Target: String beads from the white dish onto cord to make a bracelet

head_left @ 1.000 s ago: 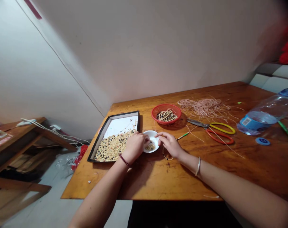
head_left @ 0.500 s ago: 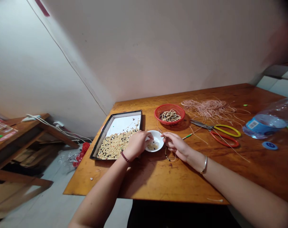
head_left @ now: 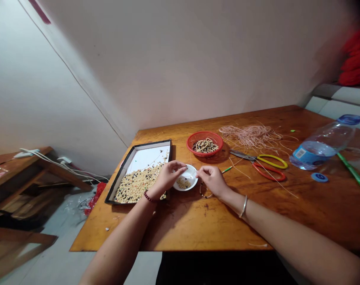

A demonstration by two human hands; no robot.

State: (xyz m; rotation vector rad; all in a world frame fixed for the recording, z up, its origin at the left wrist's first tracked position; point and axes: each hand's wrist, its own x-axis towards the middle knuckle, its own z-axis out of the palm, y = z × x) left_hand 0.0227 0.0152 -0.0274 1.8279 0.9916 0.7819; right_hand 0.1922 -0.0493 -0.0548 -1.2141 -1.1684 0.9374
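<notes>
My left hand (head_left: 168, 176) is raised at the rim of a small white bowl (head_left: 193, 184), thumb and forefinger pinched around what looks like a dark bead. Pale beads (head_left: 183, 182) and a few dark ones lie in the bowl. On the bowl's other side, my right hand (head_left: 212, 180) pinches a thin cord. Below these fingers hangs a short beaded string (head_left: 201, 190), curving onto the table. To the left, a black-edged tray (head_left: 108, 197) holds a thick layer of cream, black and coloured beads.
A red basket (head_left: 188, 147) with strung beads stands behind the bowl. Further right are a tangle of pink cord (head_left: 252, 136), scissors (head_left: 257, 159), a water bottle (head_left: 313, 152) and a blue cap (head_left: 319, 177). The wooden table (head_left: 227, 233) meets the wall at the back.
My left hand has lifted from inside the bowl to above its rim. The right hand's fingers have curled in more. The whole view has shifted slightly to the right.
</notes>
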